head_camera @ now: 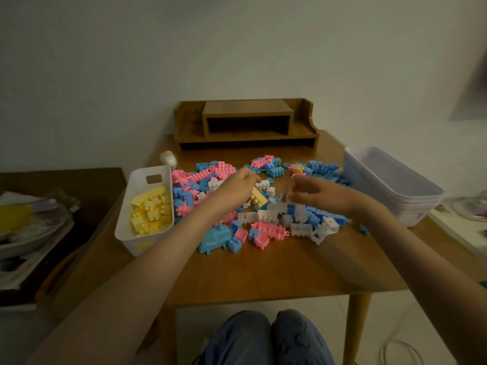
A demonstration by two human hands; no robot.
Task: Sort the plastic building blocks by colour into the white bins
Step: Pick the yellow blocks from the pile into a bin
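A heap of pink, blue and white blocks [266, 227] covers the middle of the wooden table [263, 272]. At the left stands a white bin [137, 180] holding several yellow blocks [151, 212]. Stacked white bins [395, 185] with nothing visible inside sit at the right. My left hand [237, 185] hovers over the heap, closed on a long yellow block [259, 197]. My right hand [308, 192] is over the heap's middle with fingers curled and pinched; it is blurred, and whether it holds a block is unclear.
A wooden desk shelf [246, 122] stands at the table's back against the wall. A small round white ornament [168, 159] sits behind the yellow bin. A cluttered side table [39, 219] is to the left, papers [463, 214] to the right. My knees [266, 338] are below the table edge.
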